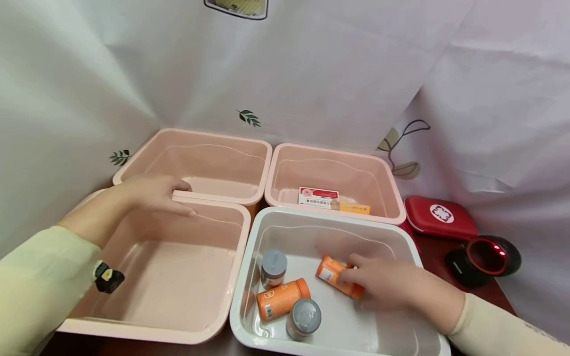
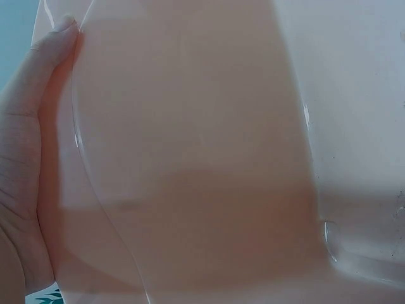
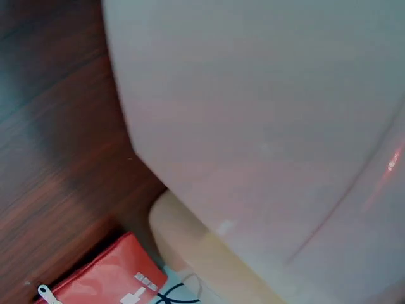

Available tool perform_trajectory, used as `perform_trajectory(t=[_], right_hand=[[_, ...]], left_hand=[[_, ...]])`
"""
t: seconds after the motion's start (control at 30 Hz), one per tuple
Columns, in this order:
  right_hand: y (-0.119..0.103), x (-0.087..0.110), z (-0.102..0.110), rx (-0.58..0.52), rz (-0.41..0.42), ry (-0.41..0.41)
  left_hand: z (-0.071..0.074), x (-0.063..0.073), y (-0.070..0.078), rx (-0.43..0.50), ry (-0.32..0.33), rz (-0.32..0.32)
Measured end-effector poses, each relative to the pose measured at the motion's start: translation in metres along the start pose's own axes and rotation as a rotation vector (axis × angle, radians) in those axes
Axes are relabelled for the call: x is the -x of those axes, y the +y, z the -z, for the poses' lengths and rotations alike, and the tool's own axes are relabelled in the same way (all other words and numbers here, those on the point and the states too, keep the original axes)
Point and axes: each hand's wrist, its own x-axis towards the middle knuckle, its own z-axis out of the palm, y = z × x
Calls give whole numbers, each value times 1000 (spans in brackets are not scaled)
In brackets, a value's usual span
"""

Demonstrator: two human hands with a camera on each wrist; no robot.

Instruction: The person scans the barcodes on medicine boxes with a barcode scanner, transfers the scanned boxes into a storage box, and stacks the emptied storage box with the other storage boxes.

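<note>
Red case [image 1: 441, 217] near black, red-lit device [image 1: 482, 259]

Whitish backdrop sheet [image 1: 329, 74], creased, hung at rear + both sides, soft fold nr R corner. Printed w/ green leaf sprigs [image 1: 248, 117], dk-outlined motif [image 1: 238, 7] up top, branch w/ olive-brn leaves [image 1: 407, 170] at R. Dk reddish-brn wood-grain counter [image 3: 57, 145] underneath. Soft, diffuse light; greyer shade toward lower R.

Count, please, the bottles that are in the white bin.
4: one orange bottle lies at the right hand; another orange bottle lies farther left, with a grey-lidded bottle behind it and another grey-lidded bottle in front. That hand may hide more.
</note>
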Motion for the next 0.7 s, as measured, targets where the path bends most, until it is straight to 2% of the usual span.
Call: perform_trajectory(t=[0.2,0.3,0.43,0.5,0.57,0.7], right_hand=[[2,-6,-6,-50,51,-67],[5,-5,-7,-81,70,-104],[5,-8,-6,-269,8,-213],[5,-9,-6,-318,-23,-261],[4,-10,-5,-293,-44,-293],[3,-10,-6,-158,-99,-291]], left_hand=[[2,6,0,-11,-2,3],[6,5,3,-28,1,7],[8,4,5,-33,-5,19],[8,3,4,-27,-5,11],[6,2,3,-20,-8,6],[3,2,2,-16,-11,7]])
